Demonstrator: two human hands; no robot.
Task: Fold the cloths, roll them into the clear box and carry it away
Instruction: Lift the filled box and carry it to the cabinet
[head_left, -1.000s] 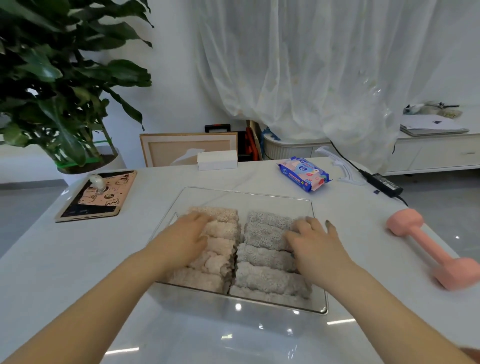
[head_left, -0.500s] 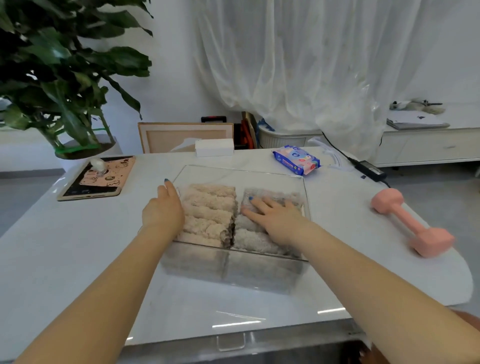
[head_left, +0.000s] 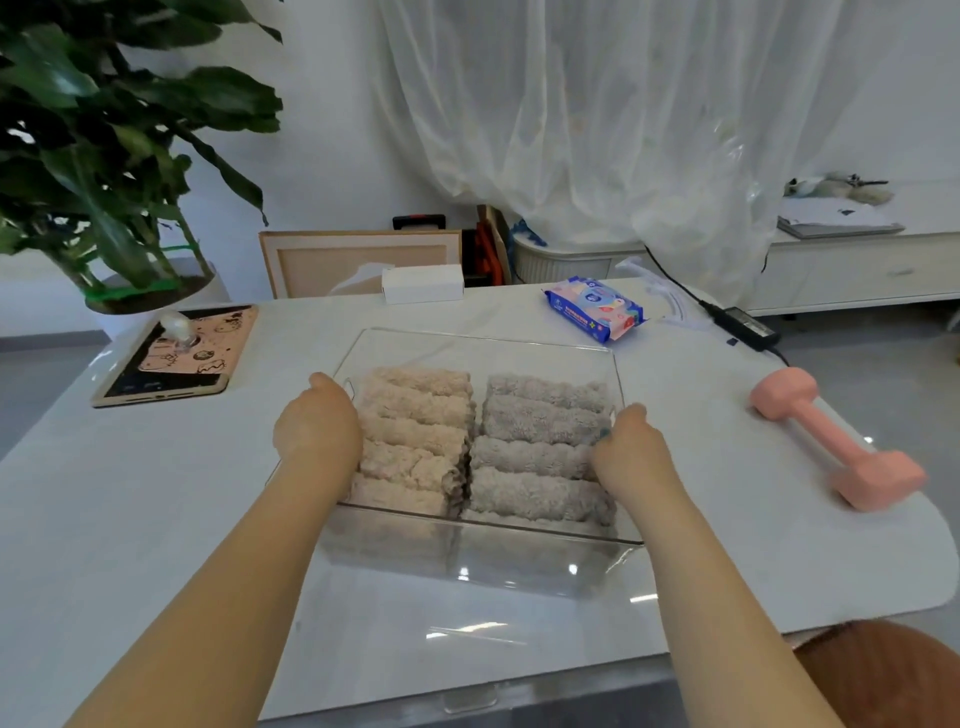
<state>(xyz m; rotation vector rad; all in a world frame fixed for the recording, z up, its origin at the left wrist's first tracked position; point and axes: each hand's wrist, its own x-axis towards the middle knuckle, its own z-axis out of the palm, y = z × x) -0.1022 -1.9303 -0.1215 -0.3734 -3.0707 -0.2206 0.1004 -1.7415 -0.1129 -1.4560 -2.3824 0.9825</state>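
White tabletop (head_left: 104, 519), frame centre: left hand (head_left: 317, 426) and right hand (head_left: 631, 449) grip the clear box (head_left: 467, 561) sides; curtain (head_left: 597, 130) behind, plant (head_left: 104, 130) upper left.

One clear box (head_left: 483, 340), two cloth rows (head_left: 415, 436), one dumbbell (head_left: 831, 441)

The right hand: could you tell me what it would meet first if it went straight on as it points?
Probably the grey rolls: the right hand, at the box's right wall, points forward and slightly left; depth is unclear.

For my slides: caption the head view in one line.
The left hand and right hand grip opposite sides of the clear box, packed with beige cloth rolls and grey cloth rolls.
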